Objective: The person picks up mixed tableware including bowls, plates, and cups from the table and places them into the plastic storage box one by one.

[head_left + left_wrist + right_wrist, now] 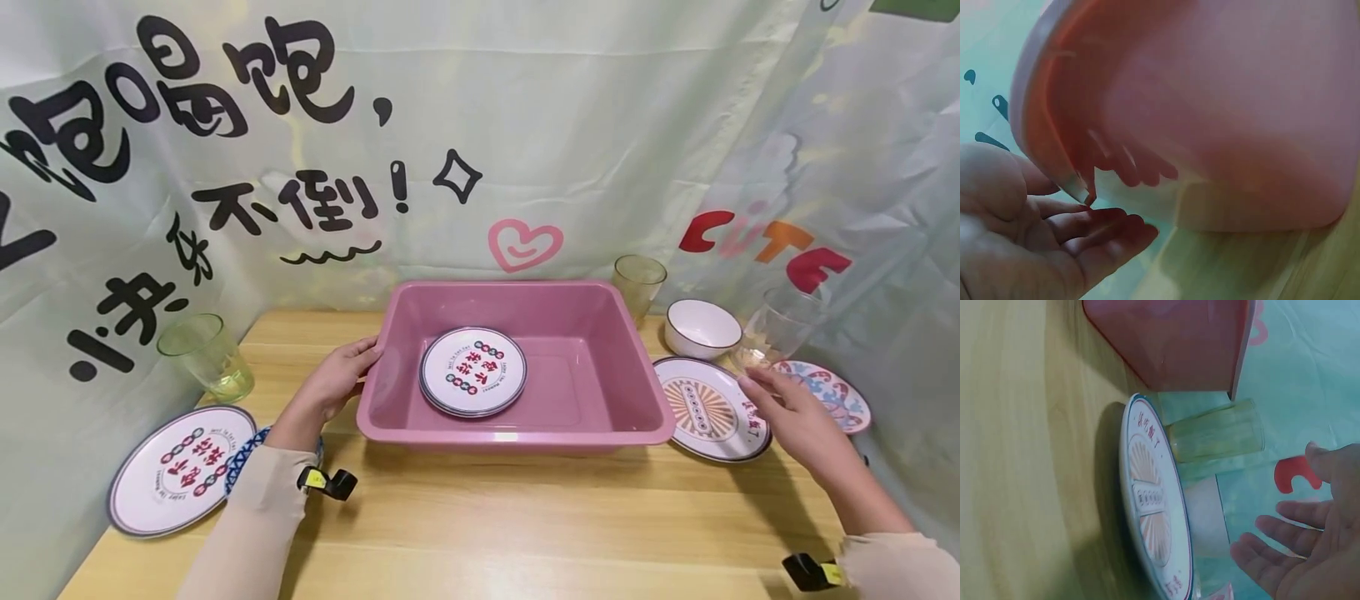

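Note:
A pink plastic basin (585, 383) stands on the wooden table, with a small stack of white plates (474, 372) lying in its left half. At its left rim, my left hand (336, 379) grips the edge; in the left wrist view the rim comes between the thumb and the fingers (1110, 240). My right hand (798, 417) is held over the right side of the table with fingers spread and nothing in them. Nearest to it are a plate with an orange sunburst (701, 408), a clear glass (780, 325) and a plate with a colourful pattern (832, 396).
Behind the sunburst plate stand a white bowl (702, 327) and a yellowish glass (637, 287). On the left are a greenish glass (210, 358), a large white plate (176, 475) and a blue-patterned dish (243, 458) partly hidden by my left arm. A printed cloth (585, 125) hangs behind the table.

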`<state>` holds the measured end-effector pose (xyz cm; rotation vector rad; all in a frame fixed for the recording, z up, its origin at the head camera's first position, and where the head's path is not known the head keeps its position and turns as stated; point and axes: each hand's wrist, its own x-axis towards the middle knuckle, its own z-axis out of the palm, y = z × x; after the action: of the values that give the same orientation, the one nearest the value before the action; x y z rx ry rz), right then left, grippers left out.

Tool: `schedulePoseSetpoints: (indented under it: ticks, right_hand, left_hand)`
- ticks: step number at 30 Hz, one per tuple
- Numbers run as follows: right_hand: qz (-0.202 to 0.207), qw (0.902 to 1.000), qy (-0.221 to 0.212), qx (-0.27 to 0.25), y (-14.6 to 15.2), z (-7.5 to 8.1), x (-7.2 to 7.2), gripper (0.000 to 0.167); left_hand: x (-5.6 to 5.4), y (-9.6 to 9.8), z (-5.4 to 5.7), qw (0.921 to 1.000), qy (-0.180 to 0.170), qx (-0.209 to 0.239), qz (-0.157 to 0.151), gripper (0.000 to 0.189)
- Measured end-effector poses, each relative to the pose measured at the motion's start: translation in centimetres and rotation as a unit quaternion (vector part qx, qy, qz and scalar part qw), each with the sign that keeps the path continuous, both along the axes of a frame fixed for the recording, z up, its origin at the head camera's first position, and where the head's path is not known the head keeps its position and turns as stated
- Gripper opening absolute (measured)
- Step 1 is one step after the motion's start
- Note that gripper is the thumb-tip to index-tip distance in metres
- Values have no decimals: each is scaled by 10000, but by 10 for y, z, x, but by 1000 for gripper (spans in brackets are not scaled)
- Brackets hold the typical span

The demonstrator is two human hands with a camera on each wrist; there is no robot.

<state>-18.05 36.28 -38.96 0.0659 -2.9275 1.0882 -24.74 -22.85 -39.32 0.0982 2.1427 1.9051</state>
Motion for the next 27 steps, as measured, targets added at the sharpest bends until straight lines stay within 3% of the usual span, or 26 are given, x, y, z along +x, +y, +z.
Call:
schedulePoseSetpoints:
  ticks: [5, 11, 20, 27]
  right_hand:
    - [-230, 9993, -286, -9, 7, -6, 5, 72]
    - [-197, 9992, -98, -325, 16, -17, 11, 66]
    - [-481, 9971, 35, -584, 30, -36, 21, 66]
    - [-645, 9906, -471, -1114, 40, -43, 25, 71]
  left_hand:
    - [5, 5, 2, 9999, -27, -35, 151, 53]
    - [12, 11, 2, 9995, 60, 28, 304, 50]
    - [18, 17, -11, 9916, -109, 963, 861, 51]
    - [20, 21, -21, 9779, -267, 1619, 1295, 50]
